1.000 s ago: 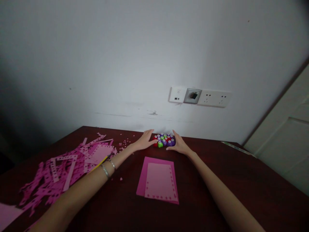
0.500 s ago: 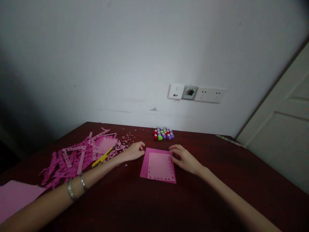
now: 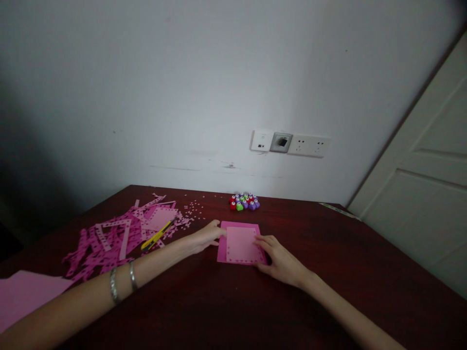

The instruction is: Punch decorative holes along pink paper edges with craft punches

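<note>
One on Each Side

From far away, I see a light pink sheet [image 3: 241,244] on top of a darker pink sheet [image 3: 222,252], flat on the dark red table [image 3: 233,311], right between both hands. My left hand [image 3: 207,236] is at the left edge; I can't tell if it pinches the paper. My right hand [image 3: 282,257] is wide, fingertips on the light sheet's right side, thumb near the bottom corner. Small bright toys [image 3: 245,202] sit behind. A yellow cutter [image 3: 156,236] lies by the pink strips [image 3: 126,238].
</note>
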`<state>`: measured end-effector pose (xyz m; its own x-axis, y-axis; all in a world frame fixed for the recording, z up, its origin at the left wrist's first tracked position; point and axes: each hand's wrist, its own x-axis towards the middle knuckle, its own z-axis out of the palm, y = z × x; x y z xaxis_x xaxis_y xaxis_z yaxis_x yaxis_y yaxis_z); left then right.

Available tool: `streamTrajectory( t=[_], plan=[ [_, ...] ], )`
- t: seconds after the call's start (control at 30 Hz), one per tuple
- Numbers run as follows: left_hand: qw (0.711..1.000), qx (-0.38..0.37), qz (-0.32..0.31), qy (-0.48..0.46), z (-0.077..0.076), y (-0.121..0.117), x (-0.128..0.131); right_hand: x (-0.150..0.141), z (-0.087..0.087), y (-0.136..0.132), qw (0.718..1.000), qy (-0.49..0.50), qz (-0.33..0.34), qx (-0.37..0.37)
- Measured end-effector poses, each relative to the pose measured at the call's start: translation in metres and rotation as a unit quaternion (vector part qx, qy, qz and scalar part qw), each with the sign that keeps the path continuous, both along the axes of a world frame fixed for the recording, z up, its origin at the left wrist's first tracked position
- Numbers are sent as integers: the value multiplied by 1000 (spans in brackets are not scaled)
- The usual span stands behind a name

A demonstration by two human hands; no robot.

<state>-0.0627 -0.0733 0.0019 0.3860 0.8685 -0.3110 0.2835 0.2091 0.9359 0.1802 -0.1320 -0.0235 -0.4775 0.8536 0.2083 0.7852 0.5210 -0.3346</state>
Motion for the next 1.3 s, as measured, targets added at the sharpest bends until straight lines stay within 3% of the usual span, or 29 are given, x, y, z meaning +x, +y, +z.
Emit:
streamTrajectory(
  t=[0.33, 0.57, 0.77, 0.87, 0.97, 1.03, 1.13, 1.3],
  plan=[
    [997, -11, 35, -70, -8, 22, 21, 17, -8, 16, 999, 19, -34, 0],
    [995, -31, 38, -85, -15, 37, 17, 12, -10, 24, 999, 15, -42, 6],
    [994, -26, 34, -98, -19, 36, 12, 15, -14, 24, 999, 32, -36, -2],
    [998, 41, 35, -31, -17, 35, 9, 20, -18, 30, 993, 102, -61, -15],
    [989, 122, 51, 69, -14, 42, 6, 24, -17, 41, 968, 180, -163, -63],
    [982, 146, 47, 112, -13, 52, 8, 25, -14, 50, 952, 178, -228, -97],
    [962, 204, -10, 182, -12, 69, 18, 21, -11, 63, 953, 145, -244, -104],
    [903, 274, -144, 298, -5, 88, 44, 13, -14, 73, 956, 89, -260, -107]
  ],
)
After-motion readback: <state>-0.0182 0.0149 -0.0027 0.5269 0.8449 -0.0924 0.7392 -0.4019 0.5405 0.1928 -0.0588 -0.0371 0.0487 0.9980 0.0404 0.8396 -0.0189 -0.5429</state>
